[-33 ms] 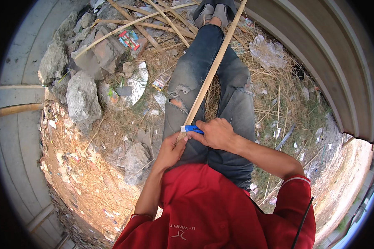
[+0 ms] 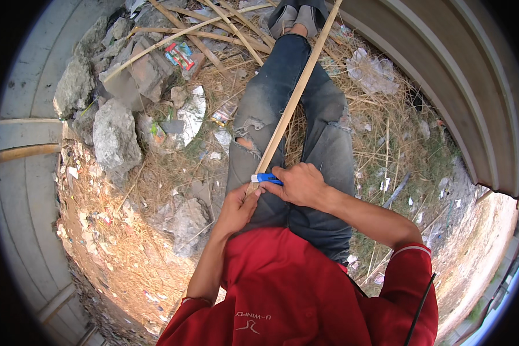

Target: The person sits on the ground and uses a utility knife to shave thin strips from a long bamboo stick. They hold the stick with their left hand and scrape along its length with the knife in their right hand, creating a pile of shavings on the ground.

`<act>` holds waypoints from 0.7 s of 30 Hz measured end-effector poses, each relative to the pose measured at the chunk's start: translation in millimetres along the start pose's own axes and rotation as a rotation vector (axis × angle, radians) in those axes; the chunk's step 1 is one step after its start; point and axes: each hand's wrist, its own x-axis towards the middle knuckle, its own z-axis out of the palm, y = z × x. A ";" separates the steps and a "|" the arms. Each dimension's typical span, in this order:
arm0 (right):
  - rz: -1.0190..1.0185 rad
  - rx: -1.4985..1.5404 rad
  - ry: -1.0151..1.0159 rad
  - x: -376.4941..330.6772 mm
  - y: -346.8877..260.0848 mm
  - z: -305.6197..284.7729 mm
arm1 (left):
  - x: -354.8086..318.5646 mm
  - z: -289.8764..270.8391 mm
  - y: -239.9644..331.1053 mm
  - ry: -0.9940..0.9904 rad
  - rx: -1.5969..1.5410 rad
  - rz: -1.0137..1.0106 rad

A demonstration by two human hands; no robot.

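Left hand (image 2: 236, 209) grips near end of long pale bamboo strip (image 2: 291, 104) lying along torn jeans (image 2: 328, 144). Right hand (image 2: 299, 184) closed around blue utility knife (image 2: 266, 178), pressed to strip. Ground: dry straw, rough grey rocks (image 2: 115, 135), litter; curved corrugated wall (image 2: 444, 69) beside.

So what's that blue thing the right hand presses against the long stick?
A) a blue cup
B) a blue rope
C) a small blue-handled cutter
C: the right hand holds a small blue-handled cutter against the long stick, whose near end the left hand grips.
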 end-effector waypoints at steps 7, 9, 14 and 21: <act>0.514 -0.113 0.563 44.8 162.2 -98.1 | -38.1 -13.2 -17.2 -0.045 0.088 -0.015; 0.463 -0.009 0.503 37.9 126.8 -118.6 | -41.5 -11.9 -20.7 -0.039 0.122 0.058; 0.248 0.139 0.343 17.0 54.2 -85.0 | -7.2 -1.0 0.1 0.093 0.125 0.152; 0.068 0.164 0.096 6.3 -5.6 -24.5 | 12.0 6.5 25.5 0.164 0.049 0.050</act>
